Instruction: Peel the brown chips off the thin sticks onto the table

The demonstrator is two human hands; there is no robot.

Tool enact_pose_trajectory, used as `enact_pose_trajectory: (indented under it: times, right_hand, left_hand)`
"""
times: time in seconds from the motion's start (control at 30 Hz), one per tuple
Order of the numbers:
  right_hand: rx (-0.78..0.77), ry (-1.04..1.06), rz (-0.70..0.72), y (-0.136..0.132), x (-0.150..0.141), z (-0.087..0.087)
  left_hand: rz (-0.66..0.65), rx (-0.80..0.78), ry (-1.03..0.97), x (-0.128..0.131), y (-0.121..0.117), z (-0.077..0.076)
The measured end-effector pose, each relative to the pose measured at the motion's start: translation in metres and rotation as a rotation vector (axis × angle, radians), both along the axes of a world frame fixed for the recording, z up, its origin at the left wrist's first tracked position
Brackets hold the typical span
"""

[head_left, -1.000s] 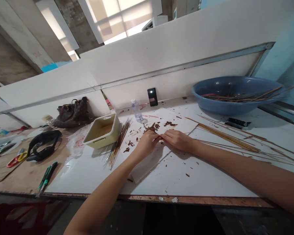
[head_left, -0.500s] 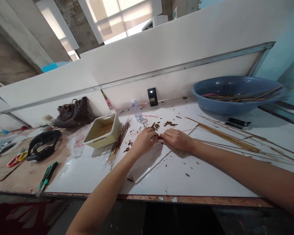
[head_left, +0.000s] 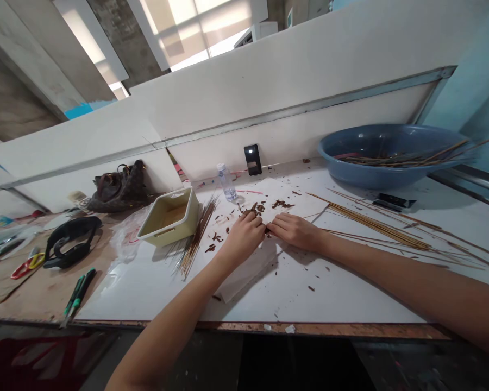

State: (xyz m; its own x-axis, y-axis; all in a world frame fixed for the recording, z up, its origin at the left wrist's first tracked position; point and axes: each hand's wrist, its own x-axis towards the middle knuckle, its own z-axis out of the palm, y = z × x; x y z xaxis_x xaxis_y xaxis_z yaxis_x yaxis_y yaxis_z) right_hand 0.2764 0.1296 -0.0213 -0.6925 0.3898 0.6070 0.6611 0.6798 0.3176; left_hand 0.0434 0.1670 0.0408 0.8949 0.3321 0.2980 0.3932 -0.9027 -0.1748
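Note:
My left hand (head_left: 246,236) and my right hand (head_left: 292,231) meet over the white work surface, fingers curled and closed. Between their fingertips a small dark brown piece (head_left: 267,230) shows; most of it is hidden by the fingers. Beyond the hands lie brown bark-like flakes (head_left: 282,205), with more scattered to the left. Under my forearms rests a flat white sheet (head_left: 244,274). A bundle of thin brown sticks (head_left: 199,233) lies left of my hands, and a yellowish bundle of sticks (head_left: 378,227) lies to the right.
A pale yellow bin (head_left: 171,234), a water bottle (head_left: 227,183) and a leaning phone (head_left: 252,159) stand farther back. At right is a blue basin (head_left: 375,172) holding long sticks. Leftward lie green-handled cutters (head_left: 80,293), scissors (head_left: 28,264), a black headset (head_left: 71,241) and a handbag (head_left: 120,190).
My left fingers have rolled inward and closed more tightly beside the right fingertips. The white sheet below has shifted a little. The view has moved slightly.

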Motion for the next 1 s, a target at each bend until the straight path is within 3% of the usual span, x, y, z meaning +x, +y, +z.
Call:
enact_pose_trajectory:
  times: [0.13,0.4,0.77,1.0]
  right_hand:
    - [-0.004,-0.011,-0.005,0.000,-0.002,0.000]
    - [-0.038,0.030,-0.094,-0.002,-0.004,0.005]
    - [-0.153,0.191,-0.029,0.002,-0.003,-0.003]
    - [-0.147,0.099,-0.050,0.002,-0.003,-0.001]
  left_hand:
    - [0.014,0.040,0.034,0.000,0.000,-0.002]
    - [0.045,-0.096,-0.099,-0.006,0.006,-0.003]
    - [0.034,-0.037,-0.061,-0.006,0.017,-0.016]
    - [0.017,-0.050,-0.058,-0.005,0.010,-0.013]
